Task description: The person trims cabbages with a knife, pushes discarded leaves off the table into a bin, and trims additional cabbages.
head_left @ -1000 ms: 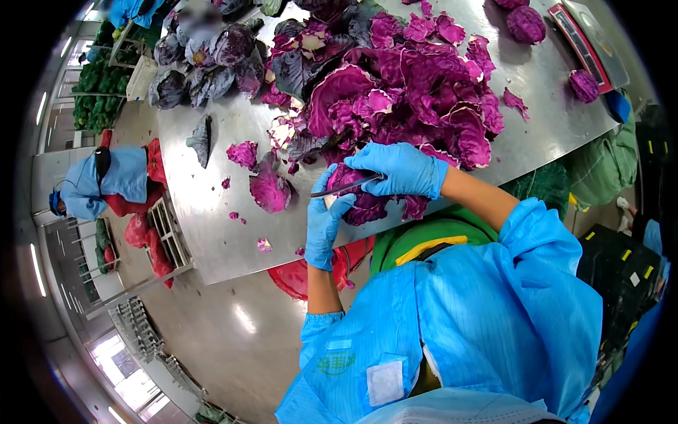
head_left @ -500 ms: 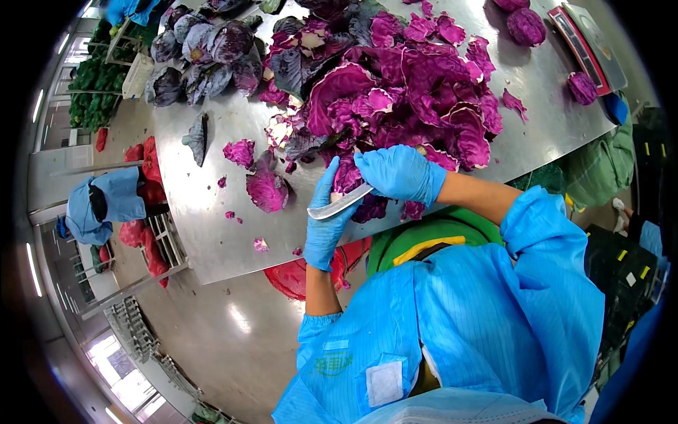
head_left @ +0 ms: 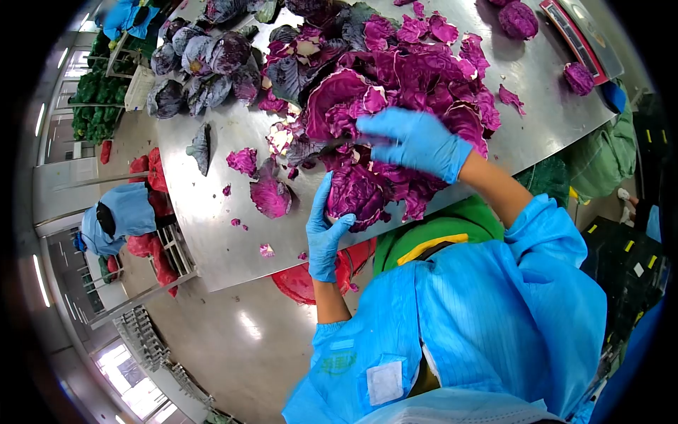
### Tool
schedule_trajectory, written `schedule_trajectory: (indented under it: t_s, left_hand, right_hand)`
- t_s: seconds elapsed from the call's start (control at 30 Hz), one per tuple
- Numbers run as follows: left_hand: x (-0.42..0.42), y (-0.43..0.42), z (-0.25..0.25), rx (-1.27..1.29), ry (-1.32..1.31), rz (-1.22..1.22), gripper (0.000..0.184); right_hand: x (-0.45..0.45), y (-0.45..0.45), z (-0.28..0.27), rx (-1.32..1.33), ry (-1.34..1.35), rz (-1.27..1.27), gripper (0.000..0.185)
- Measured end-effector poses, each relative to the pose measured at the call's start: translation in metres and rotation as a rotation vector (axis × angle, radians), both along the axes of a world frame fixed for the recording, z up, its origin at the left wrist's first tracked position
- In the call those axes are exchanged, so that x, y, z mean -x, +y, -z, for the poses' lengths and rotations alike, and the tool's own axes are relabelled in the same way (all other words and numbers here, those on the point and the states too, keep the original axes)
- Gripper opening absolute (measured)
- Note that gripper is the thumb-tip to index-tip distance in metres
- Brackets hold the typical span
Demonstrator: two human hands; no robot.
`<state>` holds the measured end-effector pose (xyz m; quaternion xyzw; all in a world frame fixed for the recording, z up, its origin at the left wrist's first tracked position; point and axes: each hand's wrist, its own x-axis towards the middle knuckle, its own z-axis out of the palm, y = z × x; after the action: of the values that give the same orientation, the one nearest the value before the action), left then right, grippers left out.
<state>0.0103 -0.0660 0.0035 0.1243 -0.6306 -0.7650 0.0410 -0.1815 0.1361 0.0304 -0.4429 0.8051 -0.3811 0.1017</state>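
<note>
A trimmed red cabbage (head_left: pixel 357 192) sits near the front edge of the metal table. My left hand (head_left: pixel 325 237), in a blue glove, grips its left side with thumb and fingers apart around it. My right hand (head_left: pixel 417 143), also gloved, is above and to the right of the cabbage, over the pile of loose purple leaves (head_left: pixel 402 71). Motion smears its fingers, and the knife cannot be made out clearly; a dark streak lies beside the fingertips.
Untrimmed dark cabbages (head_left: pixel 205 60) lie at the back left of the metal table (head_left: pixel 226 261). Trimmed heads (head_left: pixel 519 21) and a scale (head_left: pixel 583 39) are at the right. Loose leaf scraps (head_left: pixel 270 194) lie left of my hands. A red container (head_left: pixel 296 283) stands below the table edge.
My right hand has moved up from the cabbage, and the curved knife that showed across my left hand no longer shows clearly. My left hand now holds the cabbage's lower left side, leaving more of it visible.
</note>
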Motion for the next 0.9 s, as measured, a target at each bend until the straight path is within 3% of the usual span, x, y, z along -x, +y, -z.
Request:
schedule_trajectory:
  t_s: [0.07, 0.1, 0.13, 0.2, 0.23, 0.27, 0.33, 0.37, 0.4, 0.47, 0.57, 0.7, 0.8, 0.83, 0.9]
  left_hand:
    - [0.000, -0.001, 0.006, -0.036, 0.030, -0.012, 0.086]
    - [-0.001, -0.004, 0.010, 0.019, 0.006, -0.030, 0.089]
    - [-0.004, -0.008, 0.014, 0.074, -0.017, -0.047, 0.091]
    - [-0.005, -0.007, 0.011, 0.257, -0.062, -0.076, 0.094]
    - [-0.003, 0.003, 0.003, 0.383, -0.084, -0.087, 0.093]
    - [-0.002, 0.009, -0.001, 0.509, -0.107, -0.097, 0.093]
    - [-0.004, 0.011, 0.006, 0.343, -0.190, -0.151, 0.088]
    - [-0.003, 0.011, 0.006, 0.220, -0.184, -0.177, 0.087]
    - [-0.002, 0.012, 0.006, 0.097, -0.177, -0.203, 0.086]
    - [-0.001, 0.010, 0.004, 0.083, -0.170, -0.202, 0.082]
    - [-0.001, 0.007, 0.000, 0.048, -0.192, -0.199, 0.080]
    - [-0.004, 0.005, 0.008, 0.158, -0.198, -0.216, 0.080]
    - [-0.014, 0.004, 0.010, 0.198, -0.172, -0.204, 0.084]
    - [-0.020, 0.003, 0.008, 0.177, -0.148, -0.188, 0.085]
    - [-0.024, 0.000, 0.005, 0.141, -0.129, -0.176, 0.086]
  right_hand:
    - [-0.023, -0.007, 0.019, -0.006, -0.204, 0.010, 0.074]
    - [-0.030, -0.011, 0.027, 0.008, -0.482, 0.031, 0.081]
    - [-0.037, -0.016, 0.036, -0.006, -0.510, 0.007, 0.082]
    - [-0.050, -0.020, 0.036, -0.079, -0.900, 0.014, 0.085]
    - [-0.058, -0.020, 0.047, -0.010, -0.620, -0.008, 0.079]
    - [-0.062, -0.020, 0.054, 0.053, -0.601, -0.035, 0.077]
    - [-0.067, -0.020, 0.063, 0.181, -0.554, -0.084, 0.072]
    - [-0.068, -0.021, 0.069, 0.209, -0.408, -0.100, 0.068]
    - [-0.069, -0.020, 0.069, 0.191, -0.401, -0.102, 0.068]
    - [-0.069, -0.020, 0.068, 0.156, -0.383, -0.108, 0.066]
    - [-0.079, -0.027, 0.082, 0.199, -0.160, -0.064, 0.065]
    - [-0.090, -0.035, 0.069, 0.090, 0.257, 0.060, 0.047]
    - [-0.077, -0.032, 0.073, 0.077, 0.393, 0.055, 0.031]
    - [-0.056, -0.028, 0.065, 0.018, 0.440, 0.165, 0.018]
    - [-0.029, -0.014, 0.064, -0.101, 0.570, 0.382, 0.011]
